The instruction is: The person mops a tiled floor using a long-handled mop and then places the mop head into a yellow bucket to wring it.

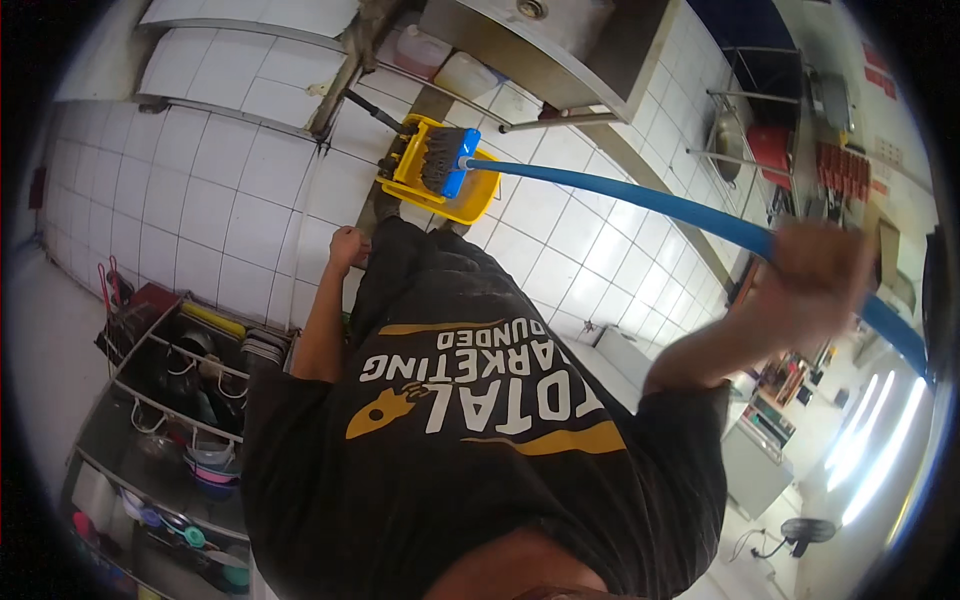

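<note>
At the right, my right hand (817, 277) is closed around the blue pole (615, 187) of a floor brush or mop; the hand is blurred. The pole runs to a blue head (462, 163) with dark grey bristles or strands (440, 159). That head lies over a yellow mop bucket (487, 196) with a yellow wringer (411, 165), in front of my feet. A black lever (375, 111) sticks out from the wringer. My left hand (350, 247) hangs beside my dark trousers, fingers curled, with nothing visible in it.
A steel sink unit (555, 56) stands ahead, with plastic jugs (463, 75) beneath it. To the left is a rack (180, 367) of pots and bowls. White tiled floor (577, 232) surrounds the bucket. A metal rack (742, 97) holds pans at the right; a fan (808, 530) is lower right.
</note>
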